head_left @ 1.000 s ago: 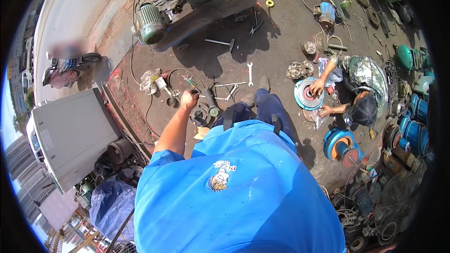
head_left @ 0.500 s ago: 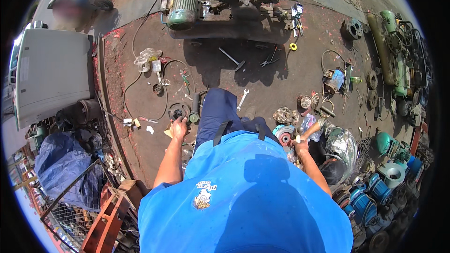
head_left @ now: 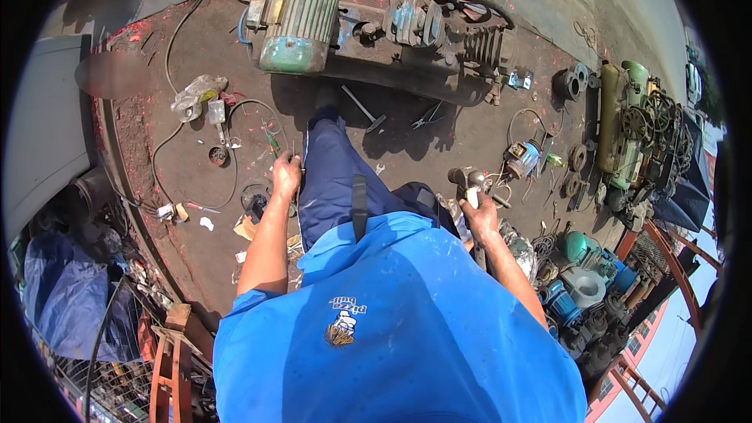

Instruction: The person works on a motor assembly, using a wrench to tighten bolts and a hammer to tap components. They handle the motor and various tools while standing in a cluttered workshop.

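Note:
My left hand (head_left: pixel 287 177) is closed beside my left thigh. A thin dark tip shows at its fingers, but what it holds is too small to make out. My right hand (head_left: pixel 482 215) grips a hammer (head_left: pixel 475 179) by its pale handle, its metal head uppermost in front of my right hip. My left leg (head_left: pixel 333 153) in dark blue trousers reaches forward toward the air compressor (head_left: pixel 411 27), which has a green ribbed motor (head_left: pixel 300 27). Just left of my left hand, a dark round part (head_left: pixel 255 197) lies on the ground.
Under the compressor lie another hammer (head_left: pixel 364 110) and pliers (head_left: pixel 428 115). A cable (head_left: pixel 159 163), a plastic bag (head_left: pixel 198 98) and scraps spread leftward. At the right are a blue motor (head_left: pixel 523 158), gas cylinders (head_left: pixel 609 117) and several old motors (head_left: pixel 583 286).
Both hands have risen and moved forward, the right one also leftward with the hammer. My left leg has stepped forward. The view has shifted, bringing the compressor closer.

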Tool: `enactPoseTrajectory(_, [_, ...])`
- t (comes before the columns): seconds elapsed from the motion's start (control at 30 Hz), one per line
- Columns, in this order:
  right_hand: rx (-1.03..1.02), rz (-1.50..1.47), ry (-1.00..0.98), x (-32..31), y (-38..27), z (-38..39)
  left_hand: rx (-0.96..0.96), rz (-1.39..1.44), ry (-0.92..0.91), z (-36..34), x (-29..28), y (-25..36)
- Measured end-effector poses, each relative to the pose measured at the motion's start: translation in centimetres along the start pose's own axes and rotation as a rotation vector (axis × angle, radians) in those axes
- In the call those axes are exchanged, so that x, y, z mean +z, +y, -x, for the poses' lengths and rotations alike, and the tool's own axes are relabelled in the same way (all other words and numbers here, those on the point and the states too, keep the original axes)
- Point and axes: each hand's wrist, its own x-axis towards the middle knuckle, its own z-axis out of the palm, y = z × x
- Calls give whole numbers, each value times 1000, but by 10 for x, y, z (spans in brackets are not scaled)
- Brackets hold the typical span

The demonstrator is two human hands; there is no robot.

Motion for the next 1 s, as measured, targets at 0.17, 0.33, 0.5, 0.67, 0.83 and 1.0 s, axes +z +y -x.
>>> enactPoseTrajectory(0.17, [-188,-74,107,-53,-142,-25,31,192,-82,-65,-24,94])
enactPoseTrajectory(0.33, [-264,-225,39,-90,-215,-68,-31,291,-151,-71,-19,128])
enactPoseTrajectory(0.5, [-251,-142,-100,-101,-218,-134,-186,581,-73,-50,15,124])
enactPoseTrajectory(0.67, [-205,-84,-253,-114,-213,-177,-315,627,34,-13,41,160])
enactPoseTrajectory(0.83, [-132,-95,-252,-125,-209,-196,-229,475,9,-13,96,196])
enactPoseTrajectory(1.0, [-107,-196,-230,-127,-196,-205,172,273,112,-26,108,245])
